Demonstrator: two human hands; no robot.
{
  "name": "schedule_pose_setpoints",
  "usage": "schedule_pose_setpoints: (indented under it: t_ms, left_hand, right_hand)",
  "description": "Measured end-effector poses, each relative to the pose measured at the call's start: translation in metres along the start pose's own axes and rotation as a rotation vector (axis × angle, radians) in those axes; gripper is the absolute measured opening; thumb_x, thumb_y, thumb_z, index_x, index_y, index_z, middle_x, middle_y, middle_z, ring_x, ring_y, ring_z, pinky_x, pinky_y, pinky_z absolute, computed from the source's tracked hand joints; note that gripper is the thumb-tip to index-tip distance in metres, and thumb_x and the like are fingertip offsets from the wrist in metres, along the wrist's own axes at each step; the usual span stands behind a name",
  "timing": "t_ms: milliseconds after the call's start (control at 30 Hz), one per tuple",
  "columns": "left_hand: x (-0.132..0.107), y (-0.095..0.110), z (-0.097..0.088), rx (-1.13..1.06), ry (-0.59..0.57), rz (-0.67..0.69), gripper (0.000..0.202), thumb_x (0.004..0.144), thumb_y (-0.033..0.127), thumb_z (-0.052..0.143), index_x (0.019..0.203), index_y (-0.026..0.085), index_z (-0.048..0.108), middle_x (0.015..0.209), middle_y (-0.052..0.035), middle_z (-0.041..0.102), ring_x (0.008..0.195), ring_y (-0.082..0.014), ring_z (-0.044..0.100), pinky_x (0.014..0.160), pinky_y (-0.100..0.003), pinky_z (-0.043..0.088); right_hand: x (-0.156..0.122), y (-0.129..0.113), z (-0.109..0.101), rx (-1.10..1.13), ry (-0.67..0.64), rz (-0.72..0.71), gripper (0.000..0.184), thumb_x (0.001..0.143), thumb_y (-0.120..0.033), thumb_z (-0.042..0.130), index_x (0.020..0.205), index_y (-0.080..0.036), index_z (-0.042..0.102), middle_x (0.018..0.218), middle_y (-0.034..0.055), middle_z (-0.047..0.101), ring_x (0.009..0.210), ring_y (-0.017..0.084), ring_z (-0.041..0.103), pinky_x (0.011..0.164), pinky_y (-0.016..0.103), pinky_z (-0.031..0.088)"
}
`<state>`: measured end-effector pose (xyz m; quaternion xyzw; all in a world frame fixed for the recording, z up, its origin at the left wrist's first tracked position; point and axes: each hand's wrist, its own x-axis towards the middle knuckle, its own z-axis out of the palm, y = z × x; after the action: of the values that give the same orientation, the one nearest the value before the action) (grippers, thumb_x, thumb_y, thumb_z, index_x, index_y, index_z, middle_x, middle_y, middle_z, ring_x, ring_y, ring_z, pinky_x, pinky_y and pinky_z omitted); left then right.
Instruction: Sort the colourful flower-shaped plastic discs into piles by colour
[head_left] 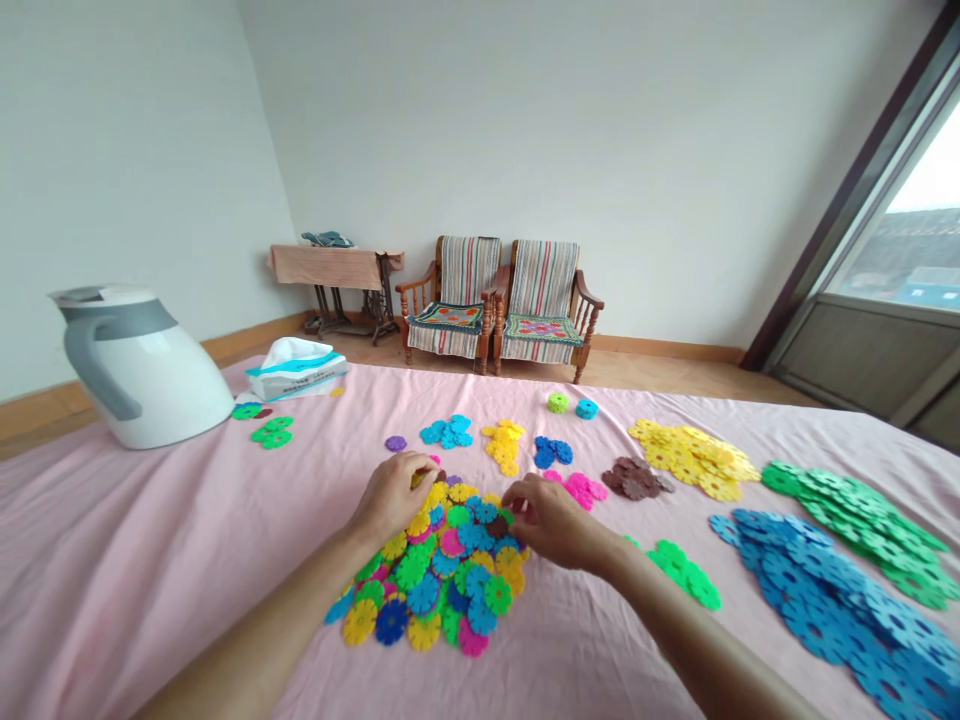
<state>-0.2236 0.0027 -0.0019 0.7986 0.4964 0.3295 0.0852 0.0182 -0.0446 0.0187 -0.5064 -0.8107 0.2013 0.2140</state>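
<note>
A mixed pile of coloured plastic snowflake discs [439, 575] lies on the pink tablecloth [150, 560] in front of me. My left hand [394, 492] rests on the pile's far left edge, fingers curled around a yellow disc. My right hand [551, 520] sits at the pile's far right edge, fingertips pinched at a pink disc. Sorted heaps lie beyond and to the right: light blue discs [448, 432], yellow discs [505, 444], dark blue discs [553, 452], pink discs [581, 489], brown discs [636, 478].
A white kettle [139, 365] and a tissue pack [296, 368] stand at the far left. Large heaps of yellow [694, 458], green [862, 515] and blue discs [840, 600] fill the right side. Two wooden chairs [499, 310] stand beyond the table.
</note>
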Motion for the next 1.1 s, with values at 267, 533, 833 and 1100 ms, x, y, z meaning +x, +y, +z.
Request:
schedule_pose_setpoints:
  t_ms: [267, 533, 833, 1100]
  left_hand:
    - [0.000, 0.000, 0.001, 0.015, 0.004, 0.013, 0.018, 0.083, 0.022, 0.049, 0.076, 0.018, 0.066, 0.077, -0.0026, 0.067, 0.072, -0.0143, 0.061, 0.066, -0.022, 0.044]
    - [0.001, 0.000, 0.000, 0.017, 0.003, 0.010, 0.018, 0.082, 0.023, 0.048, 0.075, 0.019, 0.064, 0.078, -0.0015, 0.068, 0.072, -0.0142, 0.062, 0.066, -0.023, 0.045]
    - [0.005, -0.009, -0.017, 0.060, 0.220, -0.017, 0.017, 0.081, 0.026, 0.049, 0.082, 0.020, 0.064, 0.086, -0.0019, 0.068, 0.083, -0.0172, 0.063, 0.078, -0.026, 0.046]
    - [0.004, -0.004, -0.014, 0.093, 0.157, -0.009, 0.019, 0.082, 0.028, 0.047, 0.076, 0.020, 0.062, 0.080, -0.0017, 0.067, 0.079, -0.0167, 0.062, 0.073, -0.025, 0.045]
  right_hand:
    - [0.001, 0.001, 0.010, 0.054, 0.024, 0.014, 0.010, 0.071, -0.015, 0.054, 0.078, -0.016, 0.061, 0.077, 0.0033, 0.058, 0.066, 0.012, 0.052, 0.057, 0.021, 0.035]
    - [-0.003, -0.008, 0.017, 0.062, 0.058, 0.015, 0.019, 0.067, -0.019, 0.062, 0.086, -0.019, 0.061, 0.083, 0.0024, 0.056, 0.073, 0.013, 0.051, 0.063, 0.023, 0.037]
    - [-0.002, -0.008, 0.023, 0.206, 0.151, 0.045, 0.012, 0.065, -0.011, 0.058, 0.075, -0.017, 0.053, 0.070, -0.0016, 0.055, 0.064, 0.010, 0.049, 0.056, 0.021, 0.034]
    - [-0.001, 0.001, 0.014, 0.358, 0.169, 0.119, 0.004, 0.069, -0.015, 0.053, 0.067, -0.018, 0.050, 0.061, -0.0037, 0.051, 0.056, 0.009, 0.045, 0.051, 0.020, 0.033]
